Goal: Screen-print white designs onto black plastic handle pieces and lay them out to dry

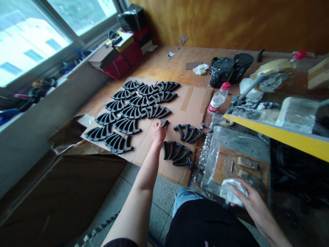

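Observation:
My left hand point(158, 132) reaches over the cardboard sheet point(150, 135), its fingers closed on a small dark curved piece point(165, 122), mostly hidden by the hand. Left of it and beyond, several rows of curved black handle-like pieces point(127, 127) lie fanned out on the cardboard. Two smaller groups of the same black pieces point(177, 151) rest to the right of my left forearm. Low on the right, my right hand point(248, 195) grips a crumpled white cloth point(231, 191) beside the work board.
A grey metal plate point(209, 171) with wood scraps point(248, 163) adjoins the cardboard. Behind stand a red-capped bottle point(218, 99) and black tubs point(221, 72). A yellow-edged machine point(277, 132) juts in from the right. Stacked boxes point(120, 58) sit by the window.

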